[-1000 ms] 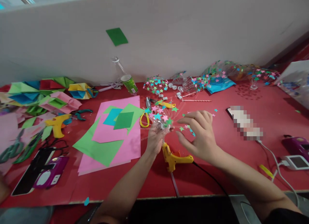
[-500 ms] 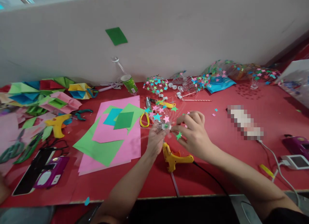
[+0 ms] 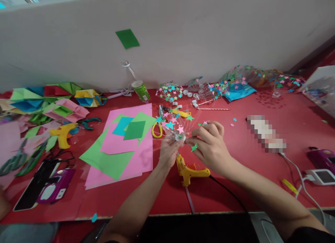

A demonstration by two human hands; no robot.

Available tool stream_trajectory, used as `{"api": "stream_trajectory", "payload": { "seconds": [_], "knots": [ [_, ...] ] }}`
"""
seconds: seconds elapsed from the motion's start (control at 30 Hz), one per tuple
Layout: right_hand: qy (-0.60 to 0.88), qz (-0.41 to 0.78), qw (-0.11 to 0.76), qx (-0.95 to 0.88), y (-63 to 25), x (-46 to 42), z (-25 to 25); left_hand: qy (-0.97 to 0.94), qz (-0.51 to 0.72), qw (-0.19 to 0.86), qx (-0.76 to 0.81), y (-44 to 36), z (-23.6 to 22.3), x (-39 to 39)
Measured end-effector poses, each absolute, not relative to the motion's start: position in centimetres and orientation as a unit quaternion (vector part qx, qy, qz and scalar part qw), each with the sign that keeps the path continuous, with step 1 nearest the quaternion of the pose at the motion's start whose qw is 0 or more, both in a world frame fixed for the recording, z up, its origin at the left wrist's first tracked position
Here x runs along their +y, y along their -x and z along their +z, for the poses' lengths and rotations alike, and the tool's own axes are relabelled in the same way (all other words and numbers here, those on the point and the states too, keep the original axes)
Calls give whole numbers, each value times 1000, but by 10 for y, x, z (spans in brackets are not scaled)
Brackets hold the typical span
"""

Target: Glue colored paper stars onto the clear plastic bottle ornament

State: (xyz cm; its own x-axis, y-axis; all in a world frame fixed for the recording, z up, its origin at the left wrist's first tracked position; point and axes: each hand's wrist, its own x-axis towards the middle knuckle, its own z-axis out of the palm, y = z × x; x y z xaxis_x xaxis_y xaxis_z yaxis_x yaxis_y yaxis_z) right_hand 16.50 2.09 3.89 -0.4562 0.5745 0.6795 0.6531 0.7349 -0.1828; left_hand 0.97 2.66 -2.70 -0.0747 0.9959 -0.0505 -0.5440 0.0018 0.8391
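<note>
My left hand [image 3: 167, 152] is closed around the base of a clear plastic piece [image 3: 176, 126] dotted with pink, blue and green paper stars. My right hand [image 3: 209, 145] is curled with its fingertips pinched against that piece's neck; a small green star [image 3: 194, 147] sticks to one finger. Both hands hover over the red table [image 3: 235, 187], just above a yellow glue gun [image 3: 188, 170].
Pink, green and blue paper sheets [image 3: 123, 145] lie to the left, with yellow-handled scissors [image 3: 157, 129], a second glue gun [image 3: 61, 135], folded paper shapes [image 3: 52, 100] and purple punches [image 3: 53, 190]. Star-covered plastic pieces [image 3: 235, 82] and a green-labelled bottle [image 3: 138, 88] sit by the wall. Cables run at right.
My right hand drew in from open, spread fingers to a pinch against the star-covered piece, carrying a green star. My left hand stayed put.
</note>
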Motion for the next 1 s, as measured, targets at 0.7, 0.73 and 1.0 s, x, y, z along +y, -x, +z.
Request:
{"api": "stream_trajectory", "payload": {
  "seconds": [0.7, 0.73, 1.0],
  "knots": [
    [379, -50, 404, -831, -167, 20, 47, -302, 619, 619, 376, -13, -26, 26],
    [379, -47, 404, -831, -167, 19, 47, -302, 618, 620, 378, -13, -26, 25],
    [381, -41, 402, -832, -167, 18, 50, -312, 615, 622, 371, -12, -26, 25]
  ]
}}
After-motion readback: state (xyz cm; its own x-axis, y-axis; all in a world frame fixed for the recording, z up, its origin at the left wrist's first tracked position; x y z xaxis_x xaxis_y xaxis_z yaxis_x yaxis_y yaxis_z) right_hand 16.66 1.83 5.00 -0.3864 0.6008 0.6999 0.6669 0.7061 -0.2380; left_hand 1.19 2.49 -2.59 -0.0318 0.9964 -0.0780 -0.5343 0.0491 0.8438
